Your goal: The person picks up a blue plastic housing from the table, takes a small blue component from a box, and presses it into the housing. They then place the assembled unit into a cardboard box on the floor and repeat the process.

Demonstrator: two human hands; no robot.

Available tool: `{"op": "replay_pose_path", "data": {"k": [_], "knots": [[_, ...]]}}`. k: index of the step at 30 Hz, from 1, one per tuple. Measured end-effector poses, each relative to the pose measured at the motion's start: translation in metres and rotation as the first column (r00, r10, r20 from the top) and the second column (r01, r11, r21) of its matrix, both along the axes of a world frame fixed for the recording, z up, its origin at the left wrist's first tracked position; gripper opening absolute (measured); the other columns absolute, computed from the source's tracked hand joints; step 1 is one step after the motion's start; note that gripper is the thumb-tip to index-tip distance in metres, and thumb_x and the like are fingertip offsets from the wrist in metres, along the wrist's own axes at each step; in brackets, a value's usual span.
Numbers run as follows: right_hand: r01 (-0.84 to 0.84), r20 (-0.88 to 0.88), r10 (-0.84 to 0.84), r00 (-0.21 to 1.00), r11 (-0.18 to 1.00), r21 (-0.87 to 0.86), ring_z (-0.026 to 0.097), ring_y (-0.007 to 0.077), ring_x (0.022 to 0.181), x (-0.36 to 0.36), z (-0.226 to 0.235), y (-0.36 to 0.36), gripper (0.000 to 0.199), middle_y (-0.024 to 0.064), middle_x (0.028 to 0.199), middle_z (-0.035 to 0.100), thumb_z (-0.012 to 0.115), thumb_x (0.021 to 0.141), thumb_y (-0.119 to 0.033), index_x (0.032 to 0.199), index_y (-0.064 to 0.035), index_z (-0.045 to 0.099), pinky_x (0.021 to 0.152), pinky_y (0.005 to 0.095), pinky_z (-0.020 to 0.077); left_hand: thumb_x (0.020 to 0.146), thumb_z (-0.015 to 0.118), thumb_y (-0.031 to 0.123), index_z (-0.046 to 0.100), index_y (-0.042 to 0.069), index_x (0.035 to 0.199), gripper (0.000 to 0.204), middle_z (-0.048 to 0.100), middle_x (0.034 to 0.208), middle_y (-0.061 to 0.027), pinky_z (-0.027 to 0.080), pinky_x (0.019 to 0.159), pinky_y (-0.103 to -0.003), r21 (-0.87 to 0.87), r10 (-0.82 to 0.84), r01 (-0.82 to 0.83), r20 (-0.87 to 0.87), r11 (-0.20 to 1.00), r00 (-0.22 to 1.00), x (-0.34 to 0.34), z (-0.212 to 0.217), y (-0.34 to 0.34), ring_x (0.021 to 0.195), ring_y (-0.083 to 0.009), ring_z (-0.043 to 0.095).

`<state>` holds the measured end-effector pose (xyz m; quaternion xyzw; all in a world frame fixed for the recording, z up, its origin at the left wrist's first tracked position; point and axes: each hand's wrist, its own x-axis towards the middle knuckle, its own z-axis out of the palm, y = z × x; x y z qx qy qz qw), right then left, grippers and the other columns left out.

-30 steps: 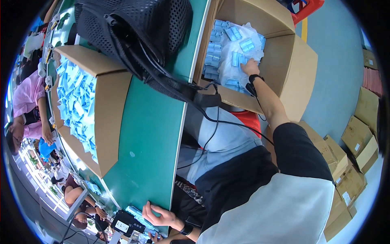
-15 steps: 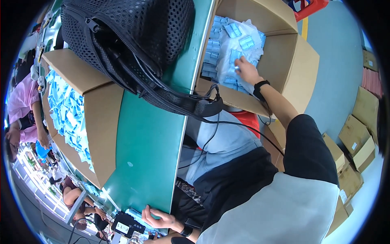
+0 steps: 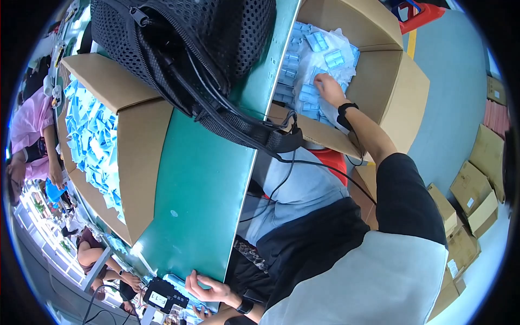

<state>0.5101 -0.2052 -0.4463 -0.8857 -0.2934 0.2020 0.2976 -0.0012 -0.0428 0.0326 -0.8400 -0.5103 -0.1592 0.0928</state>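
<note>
My right hand (image 3: 330, 91) reaches into an open cardboard box (image 3: 374, 70) at the upper right. Its fingers are bent together over blue plastic pieces (image 3: 310, 95) that lie on clear plastic film (image 3: 303, 62); anything between the fingertips is hidden. More of these pieces stand in rows along the box's left side. At the bottom, my left hand (image 3: 208, 288) rests at the green table's (image 3: 189, 189) edge, fingers loosely curled and apart, holding nothing I can see. Beside it are a black device (image 3: 165, 295) with a white label and some blue pieces.
A black mesh bag (image 3: 189, 49) with straps and cables lies on the table. Left of it, a carton (image 3: 143, 168) holds many light-blue pieces. Another person's hand (image 3: 201, 312) is just below my left one. Other people sit at far left; cartons (image 3: 474, 189) stand on the right floor.
My right hand has turned fingers-down and stays over the pieces in the box. My left hand has shifted slightly left. The whole view has moved a little.
</note>
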Motion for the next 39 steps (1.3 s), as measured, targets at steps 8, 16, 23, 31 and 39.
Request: {"op": "replay_pose_path", "data": {"k": [8, 16, 23, 31, 39], "knots": [[0.456, -0.149, -0.543, 0.826, 0.800, -0.389, 0.069, 0.0437, 0.106, 0.042, -0.033, 0.027, 0.037, 0.0279, 0.110, 0.070, 0.078, 0.090, -0.031, 0.115, -0.0071, 0.068, 0.095, 0.0478, 0.0554, 0.106, 0.057, 0.015, 0.068, -0.005, 0.111, 0.024, 0.064, 0.108, -0.0171, 0.049, 0.092, -0.045, -0.030, -0.009, 0.010, 0.012, 1.000, 1.000, -0.006, -0.004, 0.000, 0.102, -0.0328, 0.062], [0.202, -0.026, -0.206, 0.978, 0.975, -0.096, 0.065, 0.0413, 0.110, 0.050, -0.011, 0.021, 0.029, 0.0213, 0.117, 0.062, 0.071, 0.087, -0.008, 0.116, -0.0094, 0.066, 0.095, 0.0470, 0.0537, 0.106, 0.056, 0.015, 0.067, -0.006, 0.111, 0.024, 0.064, 0.108, -0.0169, 0.049, 0.092, -0.044, -0.035, 0.010, -0.010, 0.010, 0.999, 1.000, -0.002, -0.004, 0.000, 0.102, -0.0323, 0.062], [-0.205, -0.105, 0.221, 0.970, 0.968, 0.145, 0.064, 0.0429, 0.107, 0.061, 0.012, 0.024, 0.029, 0.0184, 0.114, 0.061, 0.062, 0.086, 0.001, 0.112, -0.0102, 0.066, 0.091, 0.0498, 0.0528, 0.106, 0.057, 0.015, 0.067, -0.006, 0.111, 0.024, 0.063, 0.107, -0.0164, 0.049, 0.091, -0.044, -0.036, 0.002, -0.002, 0.012, 0.999, 1.000, -0.003, -0.002, 0.000, 0.101, -0.0318, 0.062], [0.284, 0.138, -0.294, 0.946, 0.955, 0.084, 0.065, 0.0404, 0.112, 0.114, -0.007, 0.048, 0.028, 0.0199, 0.121, 0.066, 0.070, 0.088, -0.017, 0.115, -0.0074, 0.068, 0.095, 0.0506, 0.0546, 0.106, 0.057, 0.016, 0.067, -0.006, 0.110, 0.025, 0.063, 0.108, -0.0167, 0.048, 0.092, -0.044, -0.040, 0.033, -0.033, -0.002, 0.999, 0.999, -0.004, -0.001, -0.001, 0.101, -0.0322, 0.061], [0.280, 0.106, -0.260, 0.960, 0.867, -0.412, 0.065, 0.0424, 0.115, 0.152, -0.008, 0.067, 0.055, 0.0236, 0.125, 0.066, 0.081, 0.082, -0.038, 0.122, -0.0018, 0.068, 0.101, 0.0493, 0.0545, 0.106, 0.056, 0.015, 0.066, -0.007, 0.111, 0.025, 0.062, 0.108, -0.0168, 0.048, 0.092, -0.044, -0.050, 0.019, -0.018, 0.009, 0.999, 1.000, -0.005, -0.003, -0.001, 0.102, -0.0317, 0.061]]}}
